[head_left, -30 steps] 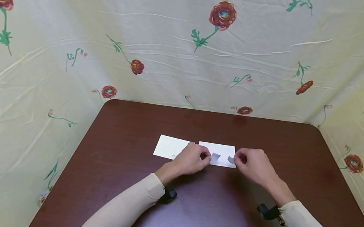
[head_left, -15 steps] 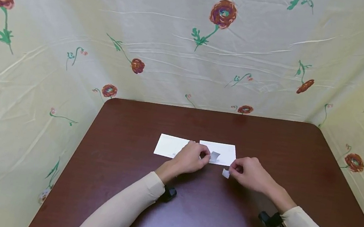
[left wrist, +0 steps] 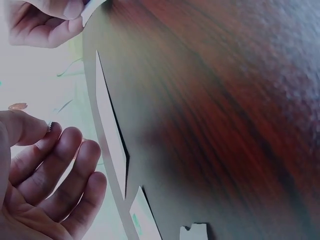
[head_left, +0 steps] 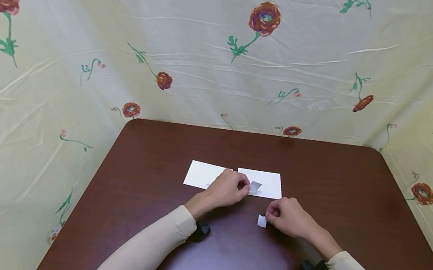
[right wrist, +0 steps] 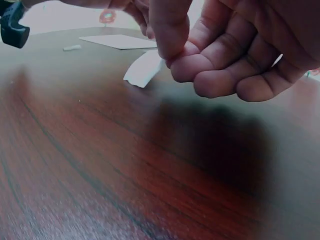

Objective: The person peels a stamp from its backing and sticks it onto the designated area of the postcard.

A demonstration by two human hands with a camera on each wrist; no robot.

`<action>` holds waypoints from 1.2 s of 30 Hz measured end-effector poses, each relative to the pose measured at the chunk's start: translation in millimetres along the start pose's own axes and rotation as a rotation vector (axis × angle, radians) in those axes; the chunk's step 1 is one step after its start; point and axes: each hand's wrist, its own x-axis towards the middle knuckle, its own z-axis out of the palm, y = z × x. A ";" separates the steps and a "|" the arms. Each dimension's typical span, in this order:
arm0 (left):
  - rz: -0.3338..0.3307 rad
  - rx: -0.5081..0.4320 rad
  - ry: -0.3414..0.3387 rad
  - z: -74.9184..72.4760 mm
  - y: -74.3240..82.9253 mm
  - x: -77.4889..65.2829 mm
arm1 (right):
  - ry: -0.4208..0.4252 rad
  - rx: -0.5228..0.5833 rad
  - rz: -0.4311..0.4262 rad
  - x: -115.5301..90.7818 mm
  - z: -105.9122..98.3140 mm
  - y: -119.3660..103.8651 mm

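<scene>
In the head view my left hand (head_left: 227, 188) pinches a small piece of paper (head_left: 255, 187) between thumb and forefinger, above the right white card (head_left: 269, 185). Its other fingers are loosely curved, as the left wrist view shows. Lower and to the right, my right hand (head_left: 290, 217) grips a second small white piece of paper (head_left: 262, 221) by one edge, over the bare wood. That piece curves slightly and has a ragged end in the right wrist view. The left white card (head_left: 204, 175) is partly hidden behind my left hand.
The brown table (head_left: 181, 144) has rounded far corners and meets a flowered curtain (head_left: 198, 34) on its sides and back. A small white scrap with a notched edge (left wrist: 193, 232) lies on the table near the cards. Dark cameras sit on both wrists.
My right hand has moved away from the right card, toward me and slightly left, carrying its piece of paper. The left hand stays nearly still, its pinch unchanged.
</scene>
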 end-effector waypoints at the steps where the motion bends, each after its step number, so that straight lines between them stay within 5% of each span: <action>1: 0.000 -0.001 0.002 0.1 -0.1 -0.2 | 0.011 -0.009 0.002 -0.3 0.4 0.3; 18: -0.015 -0.008 -0.005 2.5 1.6 -1.2 | 0.066 -0.131 0.031 -3.7 -1.3 2.8; 36: -0.021 -0.011 -0.040 6.0 5.7 0.6 | 0.176 -0.134 -0.043 6.6 -8.6 -3.9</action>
